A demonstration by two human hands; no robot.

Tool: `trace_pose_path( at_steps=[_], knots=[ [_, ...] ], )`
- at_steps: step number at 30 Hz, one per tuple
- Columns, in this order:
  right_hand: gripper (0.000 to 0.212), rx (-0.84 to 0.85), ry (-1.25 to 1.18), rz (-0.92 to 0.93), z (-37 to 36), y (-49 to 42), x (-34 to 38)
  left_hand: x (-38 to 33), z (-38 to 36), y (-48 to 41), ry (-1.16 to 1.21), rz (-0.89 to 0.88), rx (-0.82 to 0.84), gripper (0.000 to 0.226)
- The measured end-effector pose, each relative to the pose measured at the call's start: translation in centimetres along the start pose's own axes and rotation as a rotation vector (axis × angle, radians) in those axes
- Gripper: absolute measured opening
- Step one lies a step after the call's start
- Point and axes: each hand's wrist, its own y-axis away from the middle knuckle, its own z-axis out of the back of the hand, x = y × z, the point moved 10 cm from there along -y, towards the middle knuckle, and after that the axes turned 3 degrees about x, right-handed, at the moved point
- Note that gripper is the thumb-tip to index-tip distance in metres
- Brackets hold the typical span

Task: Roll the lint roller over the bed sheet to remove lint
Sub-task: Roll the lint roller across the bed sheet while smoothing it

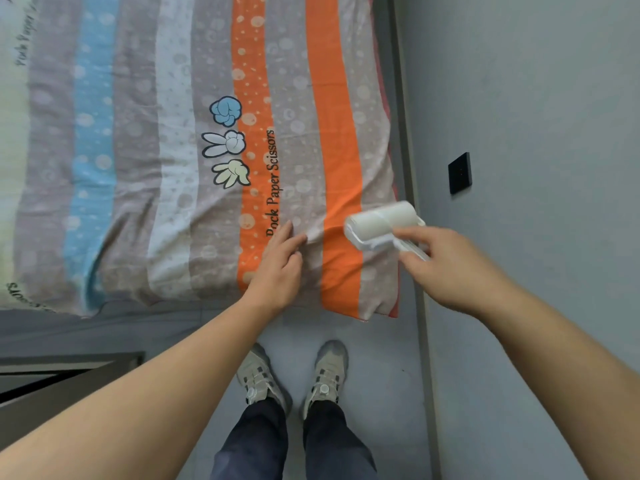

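At the foot corner of the bed, my right hand [446,268] grips the handle of the white lint roller [382,225], its roll lying on the striped bed sheet [173,150] across the outer orange stripe near the wall-side edge. My left hand [280,268] lies flat, fingers straight, pressing the sheet just beside it. My shoes [263,375] stand on grey floor below

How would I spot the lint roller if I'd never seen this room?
Find the striped bed sheet with orange, blue and grey bands. At its near right corner, beside the grey wall, the right hand holds the white cylindrical lint roller. It is the only plain white drum among patterned fabric.
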Motion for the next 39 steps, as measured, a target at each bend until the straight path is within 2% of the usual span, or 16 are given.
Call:
trace_pose_path(
  at_steps=[3, 6, 13, 18, 23, 25, 27, 30, 33, 36, 39],
  knots=[
    [0.042, -0.04, 0.047, 0.071, -1.3, -3.5, 4.8, 0.6, 2.3, 0.5, -0.003, 0.032, -0.146, 0.039],
    [0.038, 0.004, 0.19, 0.063, -4.9, -5.8, 5.7, 1.5, 3.8, 0.0, -0.045, 0.04, -0.195, 0.039],
    [0.048, 0.073, 0.28, -0.018, -8.0, -0.1, -1.5, 2.0, 2.3, 0.0, -0.263, 0.061, -0.09, 0.044],
    [0.047, 0.107, 0.306, -0.052, -8.0, 3.0, -5.2, 1.6, 1.8, 0.1, -0.316, 0.1, -0.074, 0.045],
    [0.043, 0.25, 0.345, -0.162, -7.7, 6.6, -8.4, 1.1, 1.8, 0.5, -0.291, 0.078, -0.066, 0.043],
    [0.044, 0.191, 0.269, -0.147, -6.2, 6.8, -6.7, 0.9, 2.2, 0.5, -0.233, 0.038, -0.096, 0.044],
    [0.044, 0.125, 0.23, -0.052, -5.2, 5.3, -3.1, 1.5, 3.0, 0.4, -0.157, 0.02, -0.14, 0.041],
    [0.045, 0.022, 0.224, 0.093, -4.5, 1.4, 3.6, 2.4, 4.1, -0.1, 0.108, 0.072, -0.203, 0.033],
    [0.044, -0.017, 0.241, 0.148, -5.5, -4.2, 8.5, 3.6, 5.2, -0.5, 0.349, 0.143, -0.28, 0.029],
    [0.039, -0.002, 0.249, 0.135, -7.4, -8.0, 10.7, 3.4, 5.6, -0.6, 0.284, 0.078, -0.277, 0.032],
    [0.04, 0.052, 0.317, 0.092, -9.2, -7.9, 9.8, 2.8, 6.4, -0.7, 0.039, 0.009, -0.29, 0.041]
  ],
)
